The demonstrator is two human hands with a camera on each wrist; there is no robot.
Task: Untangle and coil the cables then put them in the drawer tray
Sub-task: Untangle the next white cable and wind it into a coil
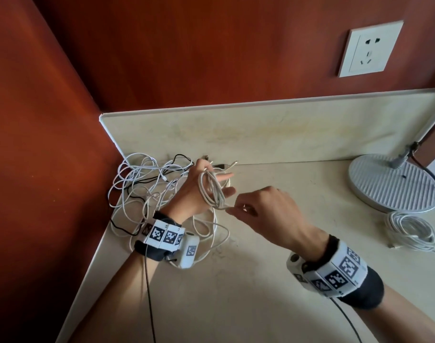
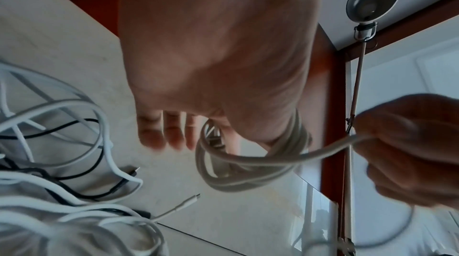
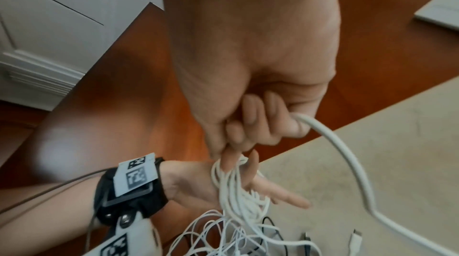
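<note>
White cable (image 1: 211, 189) is wound in several loops round the left hand (image 1: 199, 191), which is raised above the desk (image 1: 261, 280) with fingers spread and straight. Just beside it, the right hand (image 1: 266, 214) pinches the loose end of that cable between thumb and forefinger. Behind the left hand lies a tangle of white and black cables (image 1: 142, 184) in the desk's corner; a coiled white cable (image 1: 412, 231) rests well apart, beside a round lamp base (image 1: 392, 184).

From the left wrist, the coil (image 2: 248, 162) hangs round the left hand's (image 2: 218, 54) thumb side, its free strand running to the right hand (image 2: 410, 148).

From the right wrist, the right hand's (image 3: 255, 73) curled fingers grip the strand (image 3: 347, 162), the left hand (image 3: 248, 187) open beneath, loops (image 3: 236, 191) across its palm.
</note>
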